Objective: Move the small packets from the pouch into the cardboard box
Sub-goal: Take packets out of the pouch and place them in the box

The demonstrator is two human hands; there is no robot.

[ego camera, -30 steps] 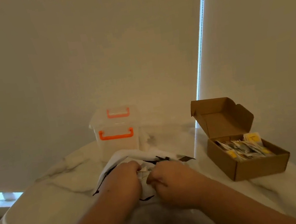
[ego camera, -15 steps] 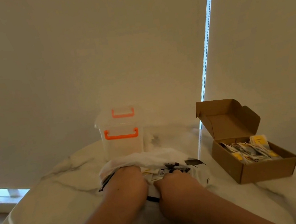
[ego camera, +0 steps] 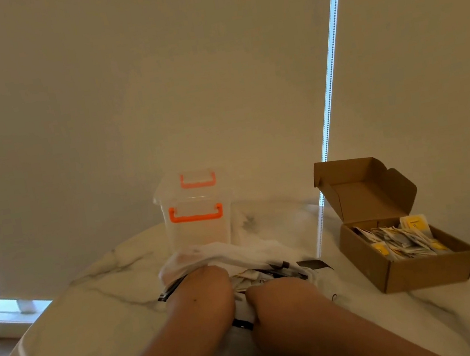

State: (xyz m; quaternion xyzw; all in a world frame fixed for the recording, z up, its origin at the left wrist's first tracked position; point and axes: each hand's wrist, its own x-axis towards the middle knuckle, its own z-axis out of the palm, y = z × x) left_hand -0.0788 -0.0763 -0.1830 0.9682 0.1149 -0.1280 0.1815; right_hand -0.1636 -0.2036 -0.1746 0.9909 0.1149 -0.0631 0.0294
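Observation:
A white mesh pouch [ego camera: 239, 253] with black zipper trim lies on the marble table in front of me. Small packets [ego camera: 251, 276] show in its opening. My left hand [ego camera: 202, 292] has its fingers tucked into the pouch's left side and holds it. My right hand [ego camera: 279, 302] is curled at the near rim of the pouch, by the black zipper, with its fingertips hidden. The cardboard box [ego camera: 409, 273] stands open at the right, lid up, with several white and yellow packets [ego camera: 398, 240] inside.
A clear plastic container [ego camera: 196, 214] with orange handles stands just behind the pouch. The round marble table [ego camera: 80, 316] curves away at the left. Roller blinds hang close behind, with a bead chain [ego camera: 326, 121] between container and box.
My right hand has drawn back toward me along the pouch's near rim. The pouch mouth has spread wider and more packets show. My left hand stays in the pouch.

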